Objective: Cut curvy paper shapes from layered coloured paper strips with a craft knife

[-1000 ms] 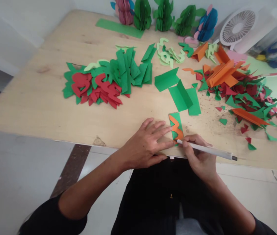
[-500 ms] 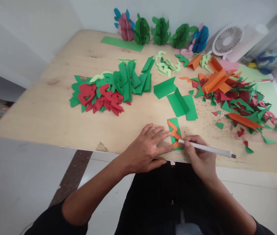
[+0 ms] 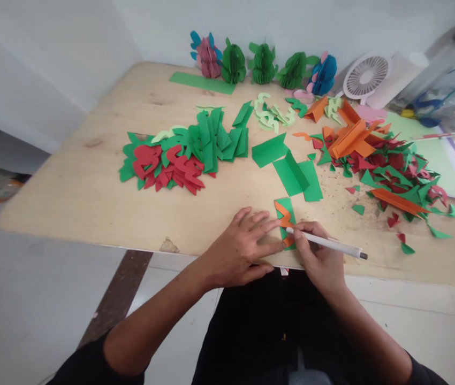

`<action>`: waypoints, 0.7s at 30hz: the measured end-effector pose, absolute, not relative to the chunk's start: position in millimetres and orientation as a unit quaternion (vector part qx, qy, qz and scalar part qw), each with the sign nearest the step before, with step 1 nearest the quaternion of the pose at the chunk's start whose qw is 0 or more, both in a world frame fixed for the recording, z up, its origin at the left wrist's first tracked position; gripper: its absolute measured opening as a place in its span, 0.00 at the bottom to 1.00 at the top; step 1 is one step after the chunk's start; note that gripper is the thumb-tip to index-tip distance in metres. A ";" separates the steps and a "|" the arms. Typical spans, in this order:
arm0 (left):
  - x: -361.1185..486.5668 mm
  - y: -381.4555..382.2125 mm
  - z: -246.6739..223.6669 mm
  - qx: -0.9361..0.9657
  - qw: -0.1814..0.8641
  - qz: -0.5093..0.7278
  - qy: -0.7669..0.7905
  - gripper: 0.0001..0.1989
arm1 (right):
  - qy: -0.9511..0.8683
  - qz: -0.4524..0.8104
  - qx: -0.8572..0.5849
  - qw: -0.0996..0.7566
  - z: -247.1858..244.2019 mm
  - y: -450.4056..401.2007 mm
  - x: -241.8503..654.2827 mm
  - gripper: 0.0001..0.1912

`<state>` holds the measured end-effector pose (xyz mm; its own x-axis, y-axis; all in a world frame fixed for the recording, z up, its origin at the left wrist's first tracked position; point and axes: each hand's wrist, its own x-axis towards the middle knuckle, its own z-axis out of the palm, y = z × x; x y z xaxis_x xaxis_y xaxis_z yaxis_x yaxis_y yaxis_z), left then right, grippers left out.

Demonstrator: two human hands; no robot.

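Near the table's front edge lies a green paper piece [image 3: 289, 203] with a wavy orange paper cutout [image 3: 285, 213] on top of it. My left hand [image 3: 243, 246] is spread flat, its fingertips resting on the left side of the cutout and the green paper. A white pen [image 3: 332, 244] is gripped in my right hand [image 3: 321, 259], with its tip down at the cutout's edge. Part of the cutout is hidden under fingers and pen. Just beyond, folded green paper pieces [image 3: 290, 174] lie on the table.
On the left is a pile of green cutouts [image 3: 211, 141] and red cutouts [image 3: 183, 168]. To the right, paper scraps [image 3: 396, 166] lie heaped beside folded orange paper [image 3: 351, 139]. Paper honeycomb figures [image 3: 263, 64] and a white fan [image 3: 367, 77] stand along the wall.
My right hand and the pen have shifted slightly left along the cutout. My left hand stays pressed in place. The whole view has tilted a little, so the table appears slightly lower.
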<state>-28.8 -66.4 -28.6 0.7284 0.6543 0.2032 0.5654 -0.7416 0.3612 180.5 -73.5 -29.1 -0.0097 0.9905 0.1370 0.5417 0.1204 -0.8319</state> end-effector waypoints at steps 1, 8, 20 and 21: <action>-28.8 -66.3 -28.6 0.919 0.139 0.161 0.331 0.24 | -0.645 0.297 -0.592 0.380 -29.2 -73.6 180.6 0.06; -29.0 -66.6 -28.9 0.917 0.134 0.169 0.335 0.24 | -0.652 0.283 -0.601 0.366 -27.9 -73.5 179.1 0.07; -29.2 -66.4 -28.5 0.918 0.132 0.167 0.335 0.26 | -0.672 0.259 -0.600 0.349 -25.1 -72.9 177.3 0.07; -29.3 -66.5 -28.6 0.918 0.133 0.167 0.335 0.26 | -0.673 0.260 -0.599 0.348 -25.1 -73.0 177.2 0.07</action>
<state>-29.3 -66.5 -28.6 0.7201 0.6590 0.2172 0.5706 -0.7405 0.3550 177.2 -73.0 -25.1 -0.0399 0.9869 0.1562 0.6249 0.1466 -0.7668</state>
